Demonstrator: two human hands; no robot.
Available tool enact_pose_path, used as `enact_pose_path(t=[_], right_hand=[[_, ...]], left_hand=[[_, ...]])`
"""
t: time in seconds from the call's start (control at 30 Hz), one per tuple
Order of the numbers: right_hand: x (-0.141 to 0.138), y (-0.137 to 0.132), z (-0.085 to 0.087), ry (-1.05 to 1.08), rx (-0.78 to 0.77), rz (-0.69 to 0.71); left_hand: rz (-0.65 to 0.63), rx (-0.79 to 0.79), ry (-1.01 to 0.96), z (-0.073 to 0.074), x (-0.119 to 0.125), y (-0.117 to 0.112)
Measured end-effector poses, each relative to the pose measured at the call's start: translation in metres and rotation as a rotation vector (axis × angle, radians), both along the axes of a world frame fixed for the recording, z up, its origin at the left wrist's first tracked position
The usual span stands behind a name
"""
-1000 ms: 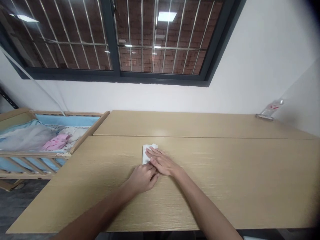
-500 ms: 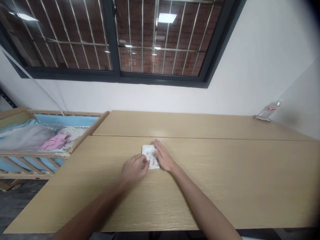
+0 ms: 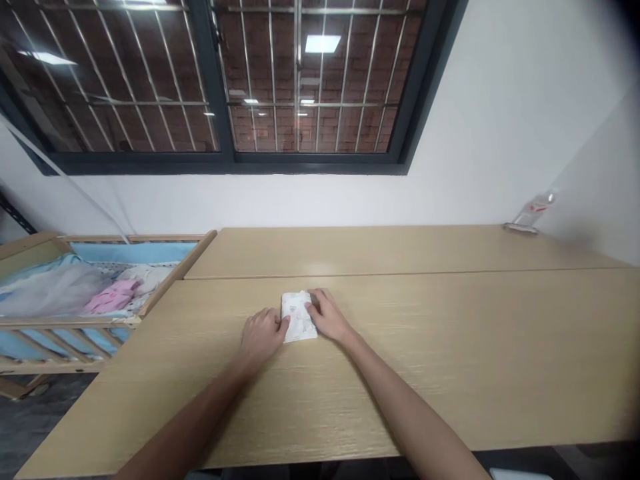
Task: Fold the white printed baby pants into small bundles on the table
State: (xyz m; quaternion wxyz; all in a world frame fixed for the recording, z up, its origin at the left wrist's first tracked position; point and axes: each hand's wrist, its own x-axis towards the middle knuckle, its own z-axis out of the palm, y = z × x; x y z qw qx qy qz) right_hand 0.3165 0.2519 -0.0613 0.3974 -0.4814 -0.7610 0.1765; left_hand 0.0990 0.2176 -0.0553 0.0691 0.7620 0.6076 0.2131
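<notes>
one small white printed cloth (image 3: 299, 319), folded into a compact packet, lay on the wooden table (image 3: 450, 353); my left hand (image 3: 261, 337) and right hand (image 3: 327, 317) flanked it, fingers (image 3: 315, 303) pressed against its edges, unclenched.

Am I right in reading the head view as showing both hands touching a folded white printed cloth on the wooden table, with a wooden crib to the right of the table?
Not quite: the head view shows the wooden crib to the left of the wooden table, not to the right. The rest stands: the left hand and right hand touch the folded white printed cloth on the table.
</notes>
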Motion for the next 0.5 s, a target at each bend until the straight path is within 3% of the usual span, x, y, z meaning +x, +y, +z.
enact_pose_path(t=[0.5], right_hand=[[-0.0006, -0.0025, 0.0010, 0.016, -0.011, 0.016]], left_hand=[[-0.047, -0.054, -0.198, -0.0088, 0.0006, 0.0056]])
